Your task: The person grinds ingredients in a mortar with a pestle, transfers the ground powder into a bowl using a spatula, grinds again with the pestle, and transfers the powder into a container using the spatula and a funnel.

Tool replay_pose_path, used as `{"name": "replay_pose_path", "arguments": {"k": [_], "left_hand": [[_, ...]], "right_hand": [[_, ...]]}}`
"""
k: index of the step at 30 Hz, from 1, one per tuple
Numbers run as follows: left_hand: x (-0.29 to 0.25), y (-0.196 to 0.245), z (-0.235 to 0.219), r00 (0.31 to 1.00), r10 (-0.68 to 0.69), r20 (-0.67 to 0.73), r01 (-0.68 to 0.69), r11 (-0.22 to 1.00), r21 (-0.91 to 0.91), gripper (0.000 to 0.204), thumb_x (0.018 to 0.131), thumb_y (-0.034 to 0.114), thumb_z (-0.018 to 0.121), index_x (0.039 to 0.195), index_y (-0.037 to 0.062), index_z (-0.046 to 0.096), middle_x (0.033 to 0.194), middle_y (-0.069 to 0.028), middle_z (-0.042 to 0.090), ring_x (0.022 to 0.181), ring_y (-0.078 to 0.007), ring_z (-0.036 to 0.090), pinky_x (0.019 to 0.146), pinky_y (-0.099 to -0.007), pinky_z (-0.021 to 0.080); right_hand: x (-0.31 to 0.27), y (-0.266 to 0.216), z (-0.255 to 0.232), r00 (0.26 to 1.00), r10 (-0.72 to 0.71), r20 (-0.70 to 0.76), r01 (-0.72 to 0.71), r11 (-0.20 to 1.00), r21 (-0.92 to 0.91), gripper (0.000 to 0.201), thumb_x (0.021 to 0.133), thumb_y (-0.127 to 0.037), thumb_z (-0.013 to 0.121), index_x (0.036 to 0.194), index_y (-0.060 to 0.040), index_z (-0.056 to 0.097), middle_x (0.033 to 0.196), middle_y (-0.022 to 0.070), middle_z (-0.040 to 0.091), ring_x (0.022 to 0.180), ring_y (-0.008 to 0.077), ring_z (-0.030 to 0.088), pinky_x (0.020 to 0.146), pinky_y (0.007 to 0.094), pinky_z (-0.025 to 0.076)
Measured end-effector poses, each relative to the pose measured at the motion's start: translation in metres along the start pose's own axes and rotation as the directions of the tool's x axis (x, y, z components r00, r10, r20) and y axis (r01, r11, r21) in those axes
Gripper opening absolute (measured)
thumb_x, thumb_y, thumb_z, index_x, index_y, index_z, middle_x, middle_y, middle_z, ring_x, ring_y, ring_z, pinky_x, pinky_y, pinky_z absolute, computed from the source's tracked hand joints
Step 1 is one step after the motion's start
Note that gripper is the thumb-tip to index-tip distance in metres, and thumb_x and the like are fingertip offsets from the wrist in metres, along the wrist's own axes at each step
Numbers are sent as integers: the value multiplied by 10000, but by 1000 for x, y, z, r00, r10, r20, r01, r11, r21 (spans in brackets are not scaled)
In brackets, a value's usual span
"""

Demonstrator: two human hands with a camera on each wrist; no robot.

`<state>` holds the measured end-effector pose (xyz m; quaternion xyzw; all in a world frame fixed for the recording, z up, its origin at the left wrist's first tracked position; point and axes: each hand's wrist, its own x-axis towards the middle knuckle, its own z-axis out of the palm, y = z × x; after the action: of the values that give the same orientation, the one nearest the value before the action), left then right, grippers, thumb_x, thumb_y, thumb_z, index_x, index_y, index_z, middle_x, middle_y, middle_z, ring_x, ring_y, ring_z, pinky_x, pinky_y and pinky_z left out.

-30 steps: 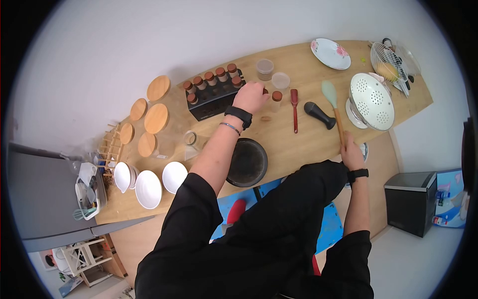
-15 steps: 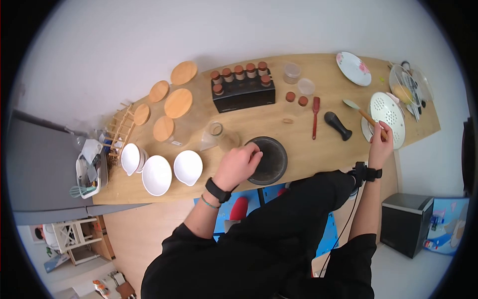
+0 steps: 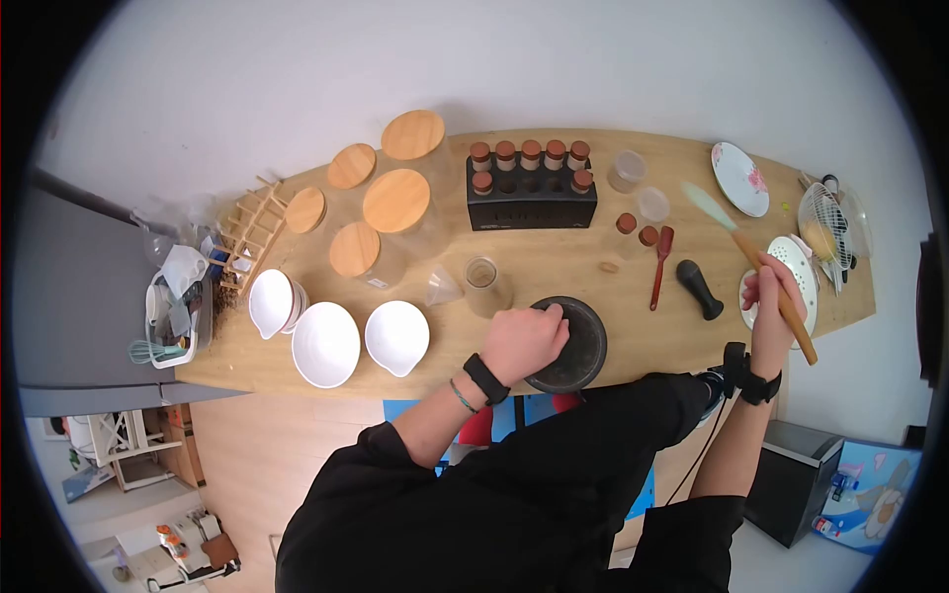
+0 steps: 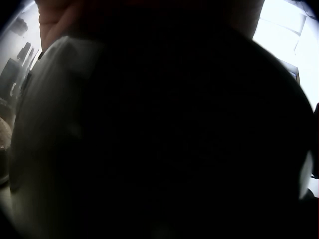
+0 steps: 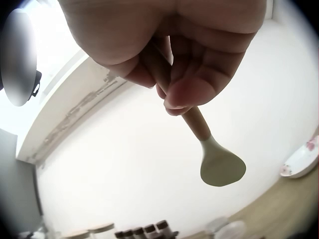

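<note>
My left hand [image 3: 526, 344] grips the near-left rim of a dark mortar [image 3: 583, 348], thumb over its edge. The mortar's dark wall [image 4: 174, 129] fills most of the left wrist view, and most of those fingers are hidden. In my right hand [image 3: 778, 296] is a spoon with a wooden handle [image 3: 796, 328] and a pale green head [image 5: 223, 167], held up over the table's right side, head pointing away from me. A white colander [image 3: 803, 292] stands just behind that hand. The black pestle [image 3: 699, 290] lies between the hands, beside a red spatula [image 3: 661, 267].
A black rack [image 3: 532, 210] of brown-capped spice jars stands at the back, two loose jars [image 3: 626, 225] to its right. Left of the mortar are a glass bottle [image 3: 486, 287], white bowls [image 3: 325, 344] and wooden-lidded canisters [image 3: 397, 201]. A floral plate [image 3: 739, 179] lies at the back right.
My left hand has left a spice jar near the rack and come back to the mortar's rim. My right hand has lifted the spoon off the table. The head view has shifted left.
</note>
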<state>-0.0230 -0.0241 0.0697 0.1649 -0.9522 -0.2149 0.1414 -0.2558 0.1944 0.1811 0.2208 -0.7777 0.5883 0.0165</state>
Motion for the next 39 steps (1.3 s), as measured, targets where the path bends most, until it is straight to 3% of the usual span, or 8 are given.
{"name": "replay_pose_path", "arguments": {"k": [3, 7, 13, 17, 20, 27, 32, 39], "left_hand": [[-3, -1, 1, 999, 11, -31, -12, 1000, -29, 239, 905, 265, 603, 739, 96, 578, 563, -100, 596, 510, -312, 614, 455, -433, 475], [-11, -4, 13, 989, -3, -145, -9, 996, -84, 255, 900, 258, 624, 705, 113, 549, 571, -76, 589, 489, -290, 592, 437, -396, 454], [-13, -7, 15, 962, 26, -271, -54, 994, -95, 266, 893, 237, 642, 685, 118, 524, 560, -50, 568, 468, -266, 574, 428, -376, 442], [-13, -8, 18, 957, 27, -289, -66, 990, -127, 268, 891, 231, 643, 680, 121, 520, 555, -45, 560, 463, -258, 571, 430, -374, 443], [-13, -8, 17, 959, 14, -284, -55, 989, -136, 272, 889, 228, 646, 674, 122, 516, 555, -45, 557, 462, -254, 570, 432, -373, 444], [-12, -8, 13, 949, 17, -315, -61, 990, -130, 276, 887, 226, 650, 672, 120, 512, 560, -47, 555, 463, -251, 566, 431, -375, 441], [-14, -8, 17, 946, 10, -324, -65, 985, -157, 275, 885, 229, 653, 673, 121, 515, 559, -46, 554, 456, -252, 559, 425, -372, 436], [-15, -8, 16, 945, 17, -325, -65, 988, -138, 262, 883, 221, 655, 680, 123, 521, 566, -43, 566, 462, -245, 572, 424, -370, 440]], "right_hand": [[-14, -31, 41, 979, 32, 203, -45, 997, 61, 197, 973, -99, 585, 1106, 0, 691, 785, 29, 639, 663, 66, 576, 585, 207, 467], [-15, -52, 113, 885, -113, 451, 52, 988, 147, 186, 934, -45, 619, 1095, -22, 709, 802, -4, 644, 690, 54, 578, 619, 208, 471], [-5, -62, 193, 796, -173, 580, 54, 975, 216, 183, 952, -81, 612, 1103, -50, 712, 830, 3, 656, 715, 52, 587, 638, 195, 483], [1, -67, 219, 788, -201, 582, 85, 972, 220, 162, 951, -108, 624, 1072, -55, 718, 800, 2, 655, 687, 49, 586, 610, 198, 479], [14, -72, 233, 869, -219, 444, 140, 969, 204, 96, 892, -118, 687, 941, -41, 717, 660, -19, 605, 603, 46, 531, 557, 221, 423], [30, -77, 238, 843, -210, 495, 165, 977, 134, 130, 898, -155, 691, 930, -31, 713, 663, -22, 609, 583, 45, 521, 541, 217, 409], [24, -86, 234, 886, 33, 463, -119, 980, 158, 206, 937, -213, 672, 980, -15, 705, 700, 12, 648, 595, 54, 581, 508, 210, 458], [32, -68, 221, 906, 20, 422, -172, 930, 326, 210, 950, -210, 657, 1039, -20, 672, 747, 40, 656, 596, 63, 585, 497, 208, 460]]}}
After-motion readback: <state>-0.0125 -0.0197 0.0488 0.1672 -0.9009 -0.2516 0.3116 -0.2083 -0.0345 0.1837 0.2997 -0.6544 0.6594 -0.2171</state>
